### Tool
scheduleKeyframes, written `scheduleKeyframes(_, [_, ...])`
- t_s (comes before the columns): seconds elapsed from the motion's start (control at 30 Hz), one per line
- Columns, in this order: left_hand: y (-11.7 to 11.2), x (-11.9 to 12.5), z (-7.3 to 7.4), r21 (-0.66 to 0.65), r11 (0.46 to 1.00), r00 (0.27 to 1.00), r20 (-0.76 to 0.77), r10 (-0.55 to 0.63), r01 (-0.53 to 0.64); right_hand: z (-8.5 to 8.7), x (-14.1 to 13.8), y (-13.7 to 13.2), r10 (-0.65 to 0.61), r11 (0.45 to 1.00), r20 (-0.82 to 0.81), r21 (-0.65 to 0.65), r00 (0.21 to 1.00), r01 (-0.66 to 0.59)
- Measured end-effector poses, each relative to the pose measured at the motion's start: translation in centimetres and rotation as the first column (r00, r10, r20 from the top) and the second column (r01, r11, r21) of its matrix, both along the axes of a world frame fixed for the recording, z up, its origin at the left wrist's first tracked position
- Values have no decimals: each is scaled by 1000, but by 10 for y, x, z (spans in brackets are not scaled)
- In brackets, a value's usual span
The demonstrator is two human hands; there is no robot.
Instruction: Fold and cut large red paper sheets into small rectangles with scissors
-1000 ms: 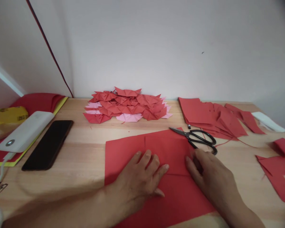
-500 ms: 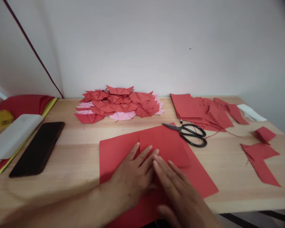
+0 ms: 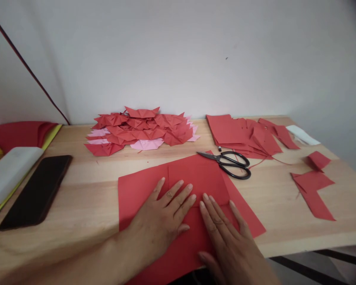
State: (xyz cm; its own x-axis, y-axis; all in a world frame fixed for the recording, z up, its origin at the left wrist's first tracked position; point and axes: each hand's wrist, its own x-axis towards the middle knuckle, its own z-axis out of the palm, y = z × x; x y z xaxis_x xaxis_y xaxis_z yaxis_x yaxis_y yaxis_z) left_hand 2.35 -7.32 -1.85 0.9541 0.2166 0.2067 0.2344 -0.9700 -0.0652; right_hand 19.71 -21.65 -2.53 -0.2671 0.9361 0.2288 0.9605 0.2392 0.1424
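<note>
Both hands lie on red paper at the table's near side. A smaller red piece of paper [image 3: 195, 178] rests on a larger red sheet [image 3: 139, 188]. My left hand [image 3: 163, 213] is flat with fingers spread, its fingertips over the left part of the smaller piece. My right hand [image 3: 225, 233] lies flat along the lower right of that piece, fingers stretched out. Neither hand grips anything. Black-handled scissors [image 3: 225, 161] lie just beyond, their blade tips over the big sheet's far corner.
Folded red and pink paper shapes [image 3: 142, 128] are heaped near the wall. Red paper pieces [image 3: 228, 130] are stacked back right, with red offcuts [image 3: 314, 182] nearer the right edge. On the left lie a black phone [image 3: 38, 190] and a white device [image 3: 14, 172] on coloured paper.
My hands have moved apart from touching, leaving a gap over the smaller paper. My right hand now lies flatter. The whole view has shifted slightly.
</note>
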Motion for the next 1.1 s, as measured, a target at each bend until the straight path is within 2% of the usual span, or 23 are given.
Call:
scheduleKeyframes(0.2, [1,-17,0,17,999,999,8,39,-39,-1,20,-13,-110,994,14,21,994,110])
scheduleKeyframes(0.33, [1,-38,1,75,995,998,43,55,-58,2,27,-17,-102,994,33,32,994,101])
scheduleKeyframes(0.43, [2,-45,0,126,990,997,56,57,-63,1,29,-17,-91,995,38,36,995,90])
scheduleKeyframes(0.6, [5,-24,5,159,987,989,147,-3,-21,8,31,-8,-51,997,12,64,999,50])
scheduleKeyframes(0.73, [3,-6,17,169,985,998,45,-37,28,19,35,0,-57,996,-35,64,998,59])
scheduleKeyframes(0.87, [-1,-3,22,166,984,998,-18,-55,57,23,40,10,-66,995,-75,73,995,71])
scheduleKeyframes(1.1, [4,0,22,223,970,987,98,-124,100,34,40,34,6,993,-110,122,994,7])
